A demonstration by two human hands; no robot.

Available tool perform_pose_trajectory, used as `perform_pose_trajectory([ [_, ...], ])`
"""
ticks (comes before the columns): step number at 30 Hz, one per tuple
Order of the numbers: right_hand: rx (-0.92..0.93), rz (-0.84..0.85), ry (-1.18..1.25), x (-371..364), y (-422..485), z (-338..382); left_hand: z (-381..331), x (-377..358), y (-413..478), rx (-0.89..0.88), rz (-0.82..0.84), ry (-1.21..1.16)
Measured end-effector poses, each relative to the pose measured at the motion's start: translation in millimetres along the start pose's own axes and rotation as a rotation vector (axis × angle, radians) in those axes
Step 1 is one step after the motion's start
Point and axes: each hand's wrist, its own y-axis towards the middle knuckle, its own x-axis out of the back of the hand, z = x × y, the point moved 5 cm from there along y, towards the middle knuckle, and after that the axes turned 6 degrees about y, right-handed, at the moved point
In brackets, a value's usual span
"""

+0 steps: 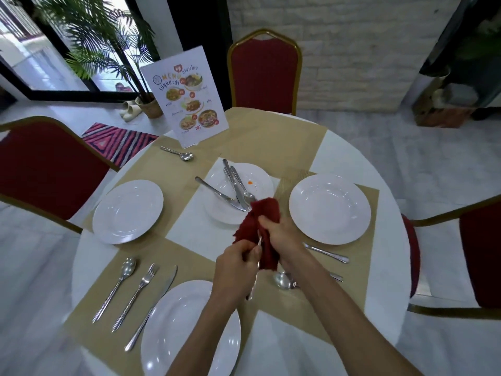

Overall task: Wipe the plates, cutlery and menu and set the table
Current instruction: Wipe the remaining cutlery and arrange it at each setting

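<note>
Your left grip pinches a utensil by its handle over the tabletop; your right grip closes the red cloth round its hidden head — one steadies, one wipes. More cutlery lies on the centre plate — probably unwiped.

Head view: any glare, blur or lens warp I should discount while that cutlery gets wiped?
Head view: wide-angle warp bows the table edge. Head view: daylight from upper left leaves small glints on the near plate, hiding nothing. Head view: the cutlery piece in the left hand is slightly smeared where the right hand wraps the red cloth round it; its type is unclear.
</note>
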Motion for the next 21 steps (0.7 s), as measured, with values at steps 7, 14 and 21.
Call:
perform_pose_trajectory([
  [7, -0.065, 0.029, 0.162, 26, -9, 14, 16, 18, -16, 0.096, -0.143, -0.212],
  [14, 0.084, 0.203, -0.006, 2, -41, -6, -5, 26, -12, -0.074, -0.086, 0.133],
  [21, -0.001, 0.503, -0.283, 0, -69, 1, 0, 43, -8, 0.072, -0.261, -0.277],
])
